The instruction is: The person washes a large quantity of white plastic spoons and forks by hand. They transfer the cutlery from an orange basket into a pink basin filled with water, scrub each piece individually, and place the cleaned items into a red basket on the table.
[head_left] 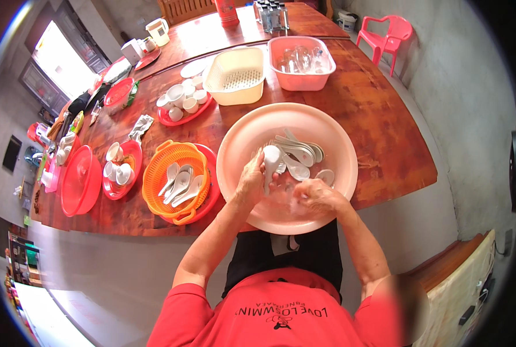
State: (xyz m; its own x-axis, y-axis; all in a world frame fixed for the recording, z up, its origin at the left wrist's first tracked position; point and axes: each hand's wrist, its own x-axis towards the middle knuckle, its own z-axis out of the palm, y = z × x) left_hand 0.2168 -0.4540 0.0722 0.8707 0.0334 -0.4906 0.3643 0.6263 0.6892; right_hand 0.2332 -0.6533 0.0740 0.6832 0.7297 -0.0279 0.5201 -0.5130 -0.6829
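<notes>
A wide pale-pink basin [235,141] with water in it stands at the table's near edge. Inside, several white soup spoons [298,151] lie toward its far side. Over the basin my left hand [251,180] grips a white soup spoon [272,159], bowl end up. My right hand [318,196] is closed low in the basin, its fingers curled and partly blurred; whatever they hold, if anything, is hidden. To the left, an orange colander [151,180] with several white soup spoons [180,184] rests on a red tray [211,191].
Beyond the basin stand a cream draining basket [211,81] and a pink tub [304,82] of clear glasses [304,59]. Left are red plates with white cups [189,105], more cups [118,172] and a red basin [84,180]. A pink chair [388,36] stands far right.
</notes>
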